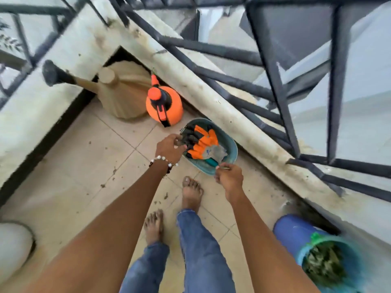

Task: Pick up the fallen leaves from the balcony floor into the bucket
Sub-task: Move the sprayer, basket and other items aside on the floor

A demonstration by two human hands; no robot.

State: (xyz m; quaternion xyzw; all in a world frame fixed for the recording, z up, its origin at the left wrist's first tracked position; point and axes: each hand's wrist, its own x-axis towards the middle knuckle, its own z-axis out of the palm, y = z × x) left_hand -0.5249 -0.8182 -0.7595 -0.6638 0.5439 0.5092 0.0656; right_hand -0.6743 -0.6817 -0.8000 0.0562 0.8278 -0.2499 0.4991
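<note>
Both our hands reach down to the teal basket of gloves.

Our left hand (170, 148) pinches the orange gloves (201, 142) in the basket (229, 157); our right hand (229, 178) pinches a thin scrap, seemingly a leaf, at its near rim. The bucket (330, 265), already leaf-filled, sits near right against the ledge (243, 123). Next, we judge, carry that scrap right; open floor (74, 166) lies left.

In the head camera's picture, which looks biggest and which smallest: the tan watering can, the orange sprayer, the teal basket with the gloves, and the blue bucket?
As they look in this view:
1. Tan watering can, spout included
2. Blue bucket, though cut off by the frame and nearer the camera, so unsure
3. Teal basket
4. Orange sprayer
</note>
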